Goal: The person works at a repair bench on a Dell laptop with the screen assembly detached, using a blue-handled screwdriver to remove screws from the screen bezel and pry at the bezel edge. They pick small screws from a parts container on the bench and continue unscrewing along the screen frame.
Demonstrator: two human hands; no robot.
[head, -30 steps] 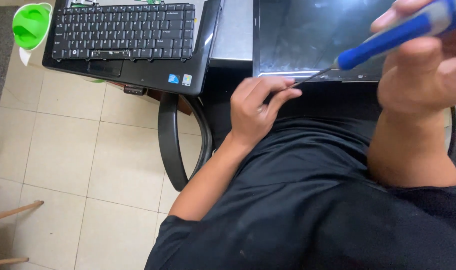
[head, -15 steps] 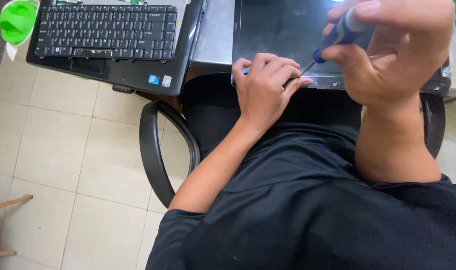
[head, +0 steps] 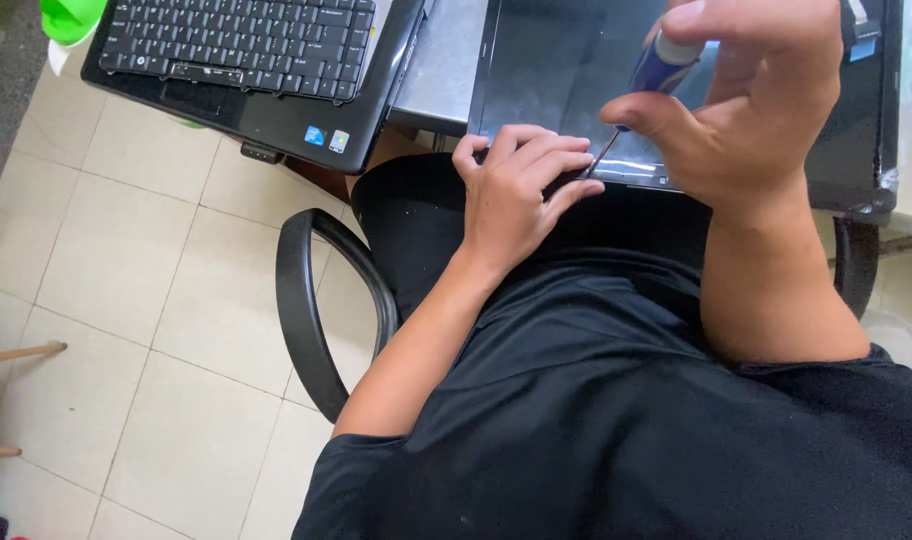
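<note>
Grey flat table (head: pixel 444 70) carries two items. Open black laptop base with keyboard (head: pixel 246 50) lies at left, its near edge overhanging the table. Dark flat screen panel (head: pixel 566 70) lies at right. Left hand (head: pixel 521 195) rests on the panel's near edge. Right hand (head: pixel 756 100), above the panel, holds a blue-handled screwdriver (head: pixel 656 70), tip just beside the left fingers. Black curved chair armrest (head: pixel 311 300) sits below the laptop.

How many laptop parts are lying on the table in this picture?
2. A keyboard base lies at the upper left, overhanging the table edge. A dark screen panel lies before the person, where the left hand rests and the right hand holds a screwdriver. Others may be out of frame.
</note>
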